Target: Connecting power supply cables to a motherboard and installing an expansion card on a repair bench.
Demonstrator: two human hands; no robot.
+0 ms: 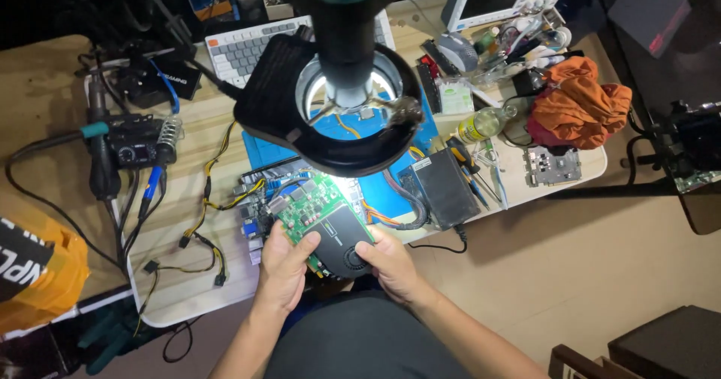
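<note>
Both hands grip 1 green circuit board (319,217) with its black fan housing just below the ring-lit magnifier (330,105): left hand (284,268) clasps its left edge, right hand (390,262) its right, keeping it lit above the surface (180,292).

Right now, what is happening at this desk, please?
A person sits at a cluttered workbench and holds a green circuit board with a black fan cover in both bare hands. The left hand grips its left edge, and the right hand holds the lower right side by the fan. The board sits under the lit ring lamp of a microscope, above a blue mat. A soldering station and a keyboard stand further back.
</note>
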